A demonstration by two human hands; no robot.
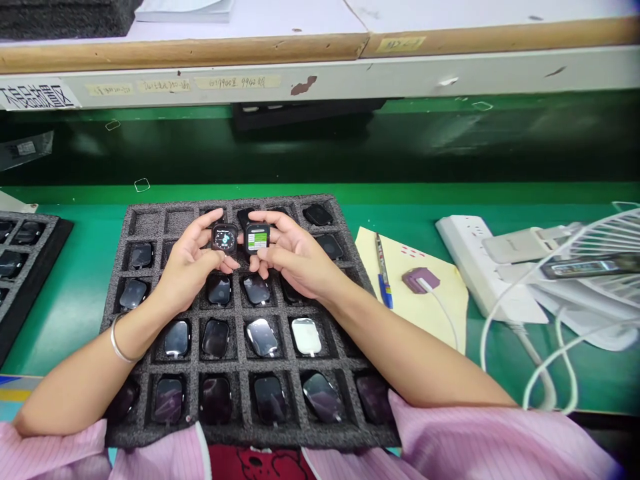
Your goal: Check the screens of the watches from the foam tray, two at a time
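My left hand (193,263) grips a small black smartwatch body (225,239) whose round-patterned screen is lit. My right hand (290,253) grips a second watch body (257,238) showing a green and white screen. The two watches sit side by side, nearly touching, above the back rows of a dark foam tray (150,220). Its square pockets hold several more watch bodies with dark screens, and one white one (306,335) lies face down in the third row. A silver bangle circles my left wrist.
A second foam tray (30,253) of watches lies at the left edge. To the right are a yellow paper (450,293) with a blue pen (383,273), a purple charger puck (419,280) on a white cable, a white power strip (470,260) and a white fan grille (610,267). A shelf spans the back.
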